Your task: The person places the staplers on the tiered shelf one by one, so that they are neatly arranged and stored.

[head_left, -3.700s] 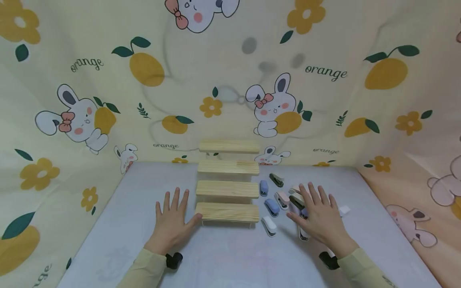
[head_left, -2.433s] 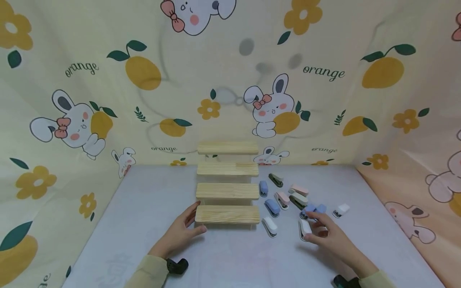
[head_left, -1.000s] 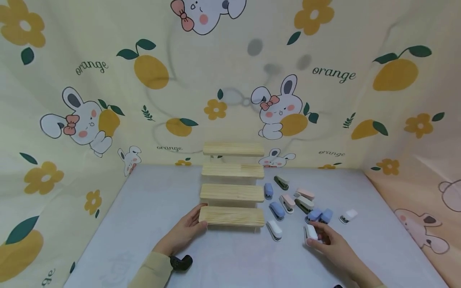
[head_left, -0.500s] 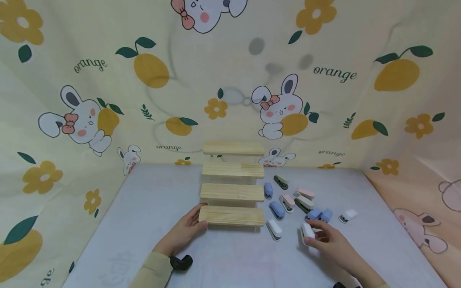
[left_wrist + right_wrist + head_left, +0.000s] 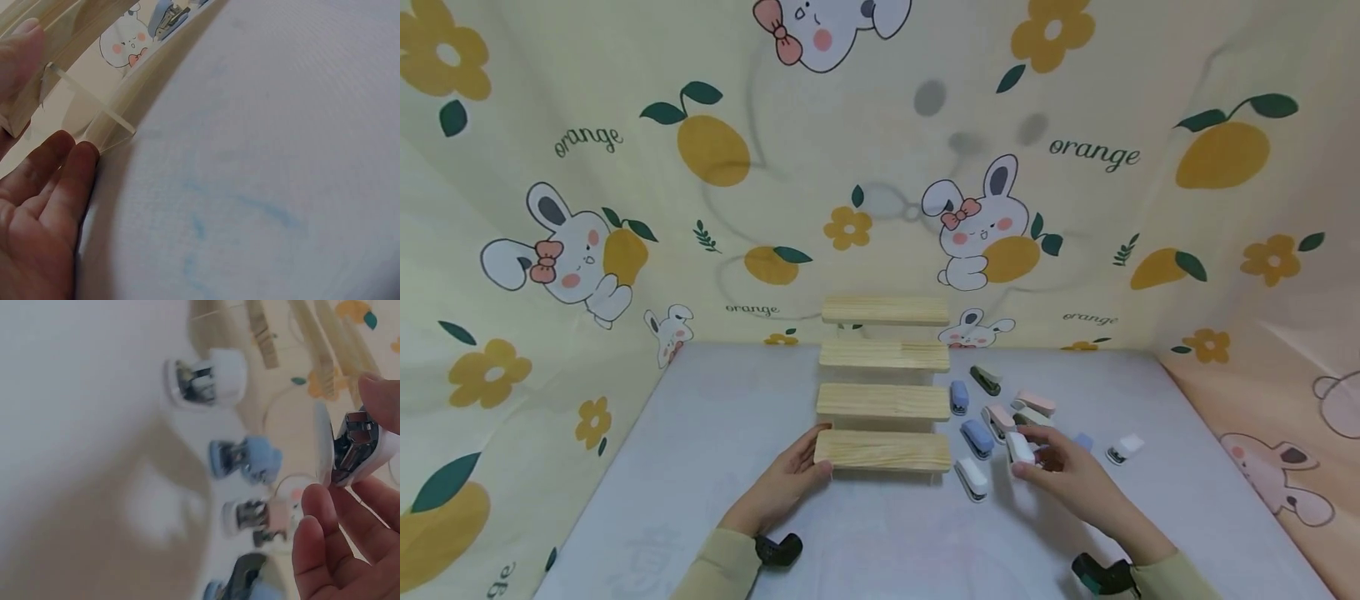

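white stapler (image 5: 1019,448) (raised), hands (image 5: 778,483) (image 5: 1072,477) well apart, rack (image 5: 883,402) edge gripped

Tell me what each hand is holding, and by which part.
The right hand holds a white stapler by its body, between thumb and fingers. The left hand grips the lowest wooden shelf by its left end.

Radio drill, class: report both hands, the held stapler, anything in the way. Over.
Right hand pinches white stapler, clear of table. Left hand holds left end of front shelf. Possible obstacles: blue stapler, second white stapler, between right hand and shelf.
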`<action>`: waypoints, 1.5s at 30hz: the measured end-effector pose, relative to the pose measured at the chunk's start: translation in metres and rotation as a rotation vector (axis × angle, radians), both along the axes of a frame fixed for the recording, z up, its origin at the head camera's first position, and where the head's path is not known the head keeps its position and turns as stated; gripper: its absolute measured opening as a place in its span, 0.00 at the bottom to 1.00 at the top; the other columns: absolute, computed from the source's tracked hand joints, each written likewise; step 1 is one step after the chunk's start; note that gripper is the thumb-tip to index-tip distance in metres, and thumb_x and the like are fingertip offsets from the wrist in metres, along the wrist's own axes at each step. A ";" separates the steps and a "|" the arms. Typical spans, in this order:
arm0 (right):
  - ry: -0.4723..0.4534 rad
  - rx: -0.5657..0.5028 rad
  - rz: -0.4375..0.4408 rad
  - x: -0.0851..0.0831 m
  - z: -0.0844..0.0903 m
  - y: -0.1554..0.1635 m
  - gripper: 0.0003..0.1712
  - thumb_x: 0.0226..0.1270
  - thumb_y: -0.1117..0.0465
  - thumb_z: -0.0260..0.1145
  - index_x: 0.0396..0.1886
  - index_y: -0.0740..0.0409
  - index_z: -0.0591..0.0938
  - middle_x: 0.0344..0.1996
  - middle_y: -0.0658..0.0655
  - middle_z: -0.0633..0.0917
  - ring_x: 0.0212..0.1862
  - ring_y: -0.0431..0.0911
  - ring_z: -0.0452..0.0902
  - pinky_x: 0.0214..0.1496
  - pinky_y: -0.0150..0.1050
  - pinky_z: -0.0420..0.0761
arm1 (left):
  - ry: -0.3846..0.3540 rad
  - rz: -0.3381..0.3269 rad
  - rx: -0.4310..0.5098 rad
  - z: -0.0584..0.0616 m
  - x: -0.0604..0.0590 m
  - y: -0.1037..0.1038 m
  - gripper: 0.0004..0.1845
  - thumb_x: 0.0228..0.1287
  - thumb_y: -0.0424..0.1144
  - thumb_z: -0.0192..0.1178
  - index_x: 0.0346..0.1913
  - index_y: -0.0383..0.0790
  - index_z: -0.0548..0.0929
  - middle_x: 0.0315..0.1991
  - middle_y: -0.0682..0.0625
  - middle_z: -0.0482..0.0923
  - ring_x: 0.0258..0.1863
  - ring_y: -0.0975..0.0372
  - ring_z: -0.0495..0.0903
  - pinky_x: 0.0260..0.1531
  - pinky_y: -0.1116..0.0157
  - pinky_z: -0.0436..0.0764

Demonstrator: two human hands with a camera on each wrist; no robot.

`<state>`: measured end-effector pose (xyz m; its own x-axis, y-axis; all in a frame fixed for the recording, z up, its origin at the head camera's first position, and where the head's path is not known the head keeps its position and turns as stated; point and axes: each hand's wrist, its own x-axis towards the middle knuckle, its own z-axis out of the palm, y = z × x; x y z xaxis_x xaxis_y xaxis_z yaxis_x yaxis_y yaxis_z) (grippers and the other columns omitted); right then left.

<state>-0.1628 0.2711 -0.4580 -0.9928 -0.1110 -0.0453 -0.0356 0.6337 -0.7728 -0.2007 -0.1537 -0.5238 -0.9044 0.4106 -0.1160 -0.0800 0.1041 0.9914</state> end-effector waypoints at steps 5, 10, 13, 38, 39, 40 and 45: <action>0.088 -0.039 0.014 -0.014 0.013 -0.016 0.34 0.50 0.43 0.66 0.58 0.45 0.69 0.46 0.49 0.76 0.41 0.46 0.71 0.37 0.34 0.77 | -0.005 -0.017 0.006 0.013 0.003 0.001 0.39 0.58 0.45 0.59 0.69 0.50 0.51 0.67 0.54 0.50 0.64 0.66 0.52 0.60 0.72 0.56; 0.142 -0.046 0.032 -0.024 0.028 -0.034 0.33 0.50 0.41 0.66 0.56 0.43 0.70 0.43 0.48 0.76 0.39 0.46 0.71 0.35 0.35 0.78 | -0.013 -0.020 -0.010 0.017 0.005 0.001 0.39 0.58 0.45 0.59 0.69 0.52 0.51 0.67 0.54 0.50 0.64 0.66 0.52 0.60 0.71 0.56; 0.162 -0.036 0.035 -0.030 0.038 -0.044 0.35 0.48 0.39 0.65 0.57 0.41 0.69 0.44 0.47 0.75 0.38 0.45 0.72 0.32 0.36 0.78 | -0.018 -0.016 -0.004 0.018 0.006 0.001 0.38 0.57 0.45 0.60 0.68 0.53 0.53 0.67 0.55 0.51 0.64 0.66 0.52 0.60 0.70 0.56; 0.407 -0.181 0.174 -0.095 0.099 -0.157 0.32 0.49 0.38 0.65 0.55 0.37 0.69 0.48 0.40 0.73 0.37 0.41 0.72 0.34 0.39 0.78 | 0.029 0.014 -0.005 -0.012 -0.004 -0.002 0.36 0.56 0.48 0.60 0.66 0.60 0.55 0.67 0.56 0.51 0.64 0.66 0.53 0.60 0.70 0.57; 0.417 -0.194 0.182 -0.099 0.099 -0.162 0.32 0.49 0.39 0.65 0.55 0.38 0.69 0.48 0.40 0.73 0.38 0.40 0.72 0.34 0.38 0.78 | 0.032 0.012 -0.003 -0.013 -0.004 -0.002 0.36 0.56 0.48 0.60 0.67 0.60 0.54 0.67 0.56 0.51 0.64 0.66 0.53 0.60 0.70 0.57; 0.427 -0.207 0.189 -0.102 0.100 -0.166 0.32 0.50 0.39 0.65 0.55 0.39 0.69 0.48 0.40 0.73 0.38 0.40 0.72 0.35 0.39 0.78 | 0.035 0.010 0.001 -0.013 -0.004 -0.002 0.36 0.57 0.48 0.59 0.67 0.60 0.54 0.67 0.55 0.51 0.64 0.65 0.52 0.60 0.70 0.57; 0.454 -0.256 0.190 -0.121 0.099 -0.183 0.32 0.51 0.42 0.65 0.55 0.43 0.69 0.48 0.42 0.73 0.38 0.40 0.72 0.37 0.38 0.76 | 0.037 0.004 0.018 -0.014 -0.003 -0.001 0.36 0.57 0.47 0.59 0.67 0.60 0.54 0.67 0.55 0.51 0.64 0.65 0.52 0.59 0.72 0.58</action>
<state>-0.2836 0.0880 -0.3586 -0.8678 -0.2411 0.4345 -0.4963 0.3778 -0.7816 -0.2038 -0.1547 -0.5379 -0.9095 0.4089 -0.0750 -0.0433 0.0863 0.9953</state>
